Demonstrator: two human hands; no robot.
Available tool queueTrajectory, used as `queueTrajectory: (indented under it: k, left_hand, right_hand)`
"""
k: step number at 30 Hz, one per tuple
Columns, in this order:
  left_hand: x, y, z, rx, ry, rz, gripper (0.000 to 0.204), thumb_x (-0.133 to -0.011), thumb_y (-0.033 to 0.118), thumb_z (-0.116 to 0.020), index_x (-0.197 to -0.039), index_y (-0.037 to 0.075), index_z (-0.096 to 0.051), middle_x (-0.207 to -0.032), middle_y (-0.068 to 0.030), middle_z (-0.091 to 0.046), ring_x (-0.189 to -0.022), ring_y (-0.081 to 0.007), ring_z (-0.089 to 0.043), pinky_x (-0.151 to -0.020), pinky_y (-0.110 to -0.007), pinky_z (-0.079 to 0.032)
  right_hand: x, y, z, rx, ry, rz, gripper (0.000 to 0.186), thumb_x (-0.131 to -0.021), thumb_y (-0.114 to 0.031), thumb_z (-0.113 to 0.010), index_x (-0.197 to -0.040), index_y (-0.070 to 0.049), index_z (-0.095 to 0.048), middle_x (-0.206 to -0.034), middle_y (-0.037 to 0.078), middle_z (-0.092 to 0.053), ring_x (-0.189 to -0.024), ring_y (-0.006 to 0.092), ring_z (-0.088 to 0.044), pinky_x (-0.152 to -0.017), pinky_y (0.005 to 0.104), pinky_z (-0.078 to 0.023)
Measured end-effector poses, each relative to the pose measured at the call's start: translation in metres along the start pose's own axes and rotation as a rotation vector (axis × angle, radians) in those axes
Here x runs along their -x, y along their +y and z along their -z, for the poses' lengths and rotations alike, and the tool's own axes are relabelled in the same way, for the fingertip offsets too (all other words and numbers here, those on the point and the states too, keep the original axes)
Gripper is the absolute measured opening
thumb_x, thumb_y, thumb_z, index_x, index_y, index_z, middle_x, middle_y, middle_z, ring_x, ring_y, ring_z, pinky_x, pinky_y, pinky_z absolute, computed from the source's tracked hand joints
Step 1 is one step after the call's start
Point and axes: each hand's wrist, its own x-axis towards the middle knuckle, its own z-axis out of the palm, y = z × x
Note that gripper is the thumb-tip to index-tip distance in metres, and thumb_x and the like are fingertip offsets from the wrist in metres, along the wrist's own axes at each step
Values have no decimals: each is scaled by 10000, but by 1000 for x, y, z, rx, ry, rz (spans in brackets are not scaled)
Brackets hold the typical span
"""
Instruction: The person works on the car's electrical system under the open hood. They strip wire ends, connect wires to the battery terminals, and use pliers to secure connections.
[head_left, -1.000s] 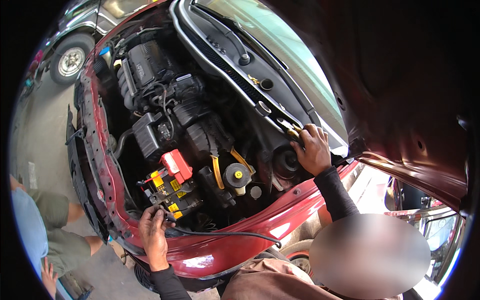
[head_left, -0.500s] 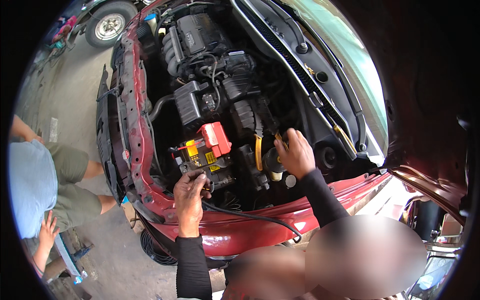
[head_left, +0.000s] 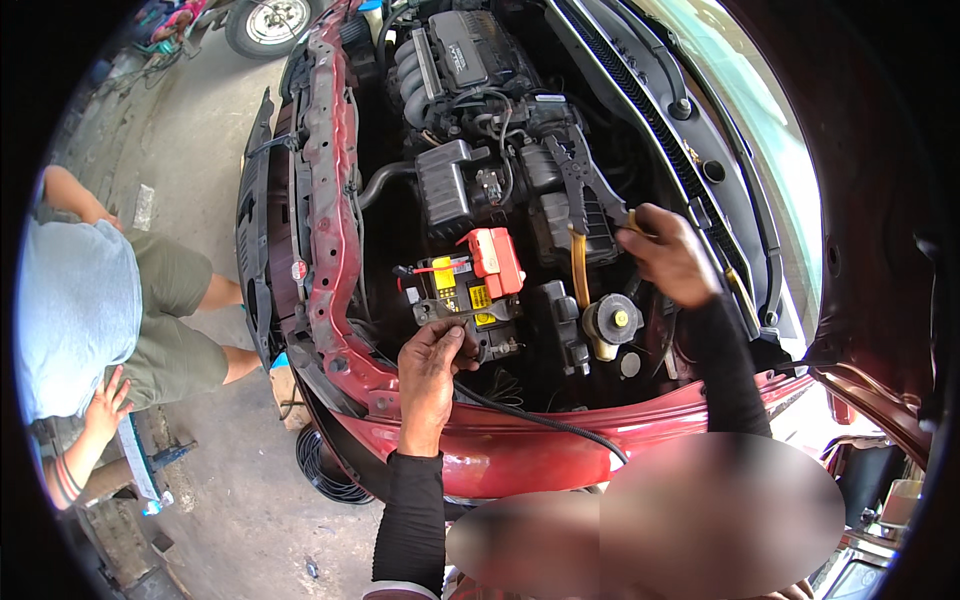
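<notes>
My right hand grips one yellow handle of large slip-joint pliers. Their dark jaws point up over the black air intake box, and the other yellow handle hangs free toward the fluid reservoir. Nearer me, my left hand is pinched closed at the near edge of the car battery. What its fingertips hold, if anything, is hidden. A grey metal hold-down bar crosses the battery just beyond those fingers. One battery terminal lies under a red plastic cover.
The engine fills the far part of the bay. A red front frame borders it at left, a red fender on my side. Another person stands at left. Coiled black cable lies on the floor.
My right hand has lifted the pliers up from beside the reservoir, so their jaws now show. My left hand stays pinched by the battery. The whole view has shifted, moving the scene rightward.
</notes>
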Motion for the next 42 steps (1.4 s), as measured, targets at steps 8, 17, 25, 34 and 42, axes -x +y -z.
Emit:
queueTrajectory:
  k: [8,17,25,34,42]
  left_hand:
    - [1,5,8,-21,-33,20,204,-1085,186,-637,-1125,-11,-670,-899,-45,-687,-739,-107,-669,-649,-242,-579]
    - [11,8,5,-82,-46,20,185,-1079,175,-638,-1093,-9,-653,-858,-33,-672,-726,-88,-637,-639,-233,-547]
    - [22,-5,9,-77,-38,-52,163,-1057,177,-642,-1140,37,-662,-896,-1,-661,-769,-90,-607,-671,-255,-467]
    - [21,-19,12,36,29,-55,222,-1031,146,-671,-1198,0,-664,-1079,-59,-714,-939,-132,-665,-818,-302,-533]
    - [17,-21,8,59,19,-43,286,-1049,130,-623,-1290,-24,-645,-1239,-95,-711,-1090,-188,-689,-961,-356,-551]
  right_hand:
    - [244,-17,46,-41,-1151,-549,374,-1015,-163,-727,-1364,-43,-666,-1193,100,-732,-1104,177,-670,-981,341,-537]
    - [269,-45,-3,-1141,-810,-794,330,-1047,-185,-682,-1296,14,-600,-1106,158,-721,-1107,224,-715,-999,370,-537]
    - [103,-35,-154,487,-3,448,327,-841,-117,-710,-1143,-13,-640,-1292,220,-582,-1106,373,-608,-970,457,-491]
    - [107,-30,-173,749,60,472,397,-801,-146,-690,-1179,-26,-679,-1382,194,-538,-1279,369,-533,-1087,535,-398]
    - [106,-28,-174,745,73,468,370,-797,-185,-720,-1136,-38,-705,-1354,164,-548,-1241,334,-544,-1036,508,-417]
